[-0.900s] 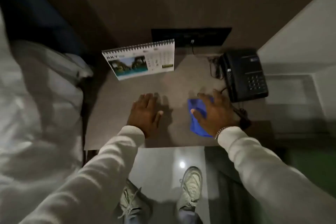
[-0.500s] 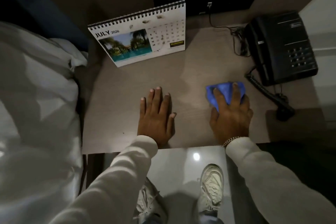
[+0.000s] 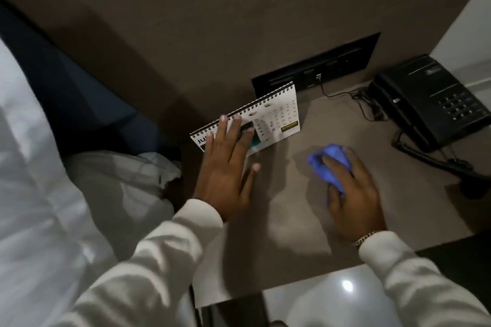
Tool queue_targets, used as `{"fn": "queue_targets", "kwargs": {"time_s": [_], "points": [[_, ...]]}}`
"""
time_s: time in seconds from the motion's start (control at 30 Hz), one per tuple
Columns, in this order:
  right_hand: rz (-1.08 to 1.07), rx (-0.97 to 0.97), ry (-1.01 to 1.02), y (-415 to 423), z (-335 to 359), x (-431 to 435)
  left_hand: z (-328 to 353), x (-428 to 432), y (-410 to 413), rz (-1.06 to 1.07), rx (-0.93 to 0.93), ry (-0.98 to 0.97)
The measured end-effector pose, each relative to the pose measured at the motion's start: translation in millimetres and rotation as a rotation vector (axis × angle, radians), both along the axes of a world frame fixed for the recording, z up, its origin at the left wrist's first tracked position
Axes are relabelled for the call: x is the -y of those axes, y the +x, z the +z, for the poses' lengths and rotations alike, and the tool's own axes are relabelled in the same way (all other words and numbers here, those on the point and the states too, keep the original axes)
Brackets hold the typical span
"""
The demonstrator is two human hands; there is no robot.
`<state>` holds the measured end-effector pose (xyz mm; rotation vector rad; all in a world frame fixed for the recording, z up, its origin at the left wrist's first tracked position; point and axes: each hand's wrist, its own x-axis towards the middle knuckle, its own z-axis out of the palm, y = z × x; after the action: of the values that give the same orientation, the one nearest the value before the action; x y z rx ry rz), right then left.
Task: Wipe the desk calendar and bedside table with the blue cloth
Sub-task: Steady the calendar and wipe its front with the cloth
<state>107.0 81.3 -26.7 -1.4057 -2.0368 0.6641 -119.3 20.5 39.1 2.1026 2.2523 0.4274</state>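
1. Motion blur softens everything I see from the head camera, so the small print on the desk calendar is unreadable to me; only large letters "JU" show at its left end before my view of them is cut by fingers.
2. My left hand hides the calendar's picture panel and part of its spiral edge. I cannot tell whether the fingertips touch the page or hover in front of it.
3. That left hand is flat and spread, fingers apart, gripping nothing that I can see.
4. My right hand is curled over the blue cloth, fingers pressed down on it; most of the cloth bulges out ahead of the fingers, the rest is buried under the palm.
5. The cloth lies on the bedside table, right of the calendar and apart from it, between the calendar and the black telephone.
6. The calendar stands tilted at the table's back left, near the wall.
7. The telephone's right side and its cord's end run out of frame; white bedding fills the left.
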Motion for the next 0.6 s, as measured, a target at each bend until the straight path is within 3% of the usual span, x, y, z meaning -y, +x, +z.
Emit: {"fn": "queue_targets", "kwargs": {"time_s": [0.13,0.27,0.6], "points": [[-0.043,-0.157,0.044,-39.0,-3.5,17.8,17.8,-27.3,-41.1,-0.108,-0.087,0.011],[-0.078,-0.287,0.107,-73.3,-11.9,21.5,33.1,-51.3,-88.8,-0.320,-0.209,-0.128],[-0.146,-0.418,0.238,-148.5,-37.4,14.5,15.0,-76.8,-125.5,-0.647,-0.463,-0.203]]}}
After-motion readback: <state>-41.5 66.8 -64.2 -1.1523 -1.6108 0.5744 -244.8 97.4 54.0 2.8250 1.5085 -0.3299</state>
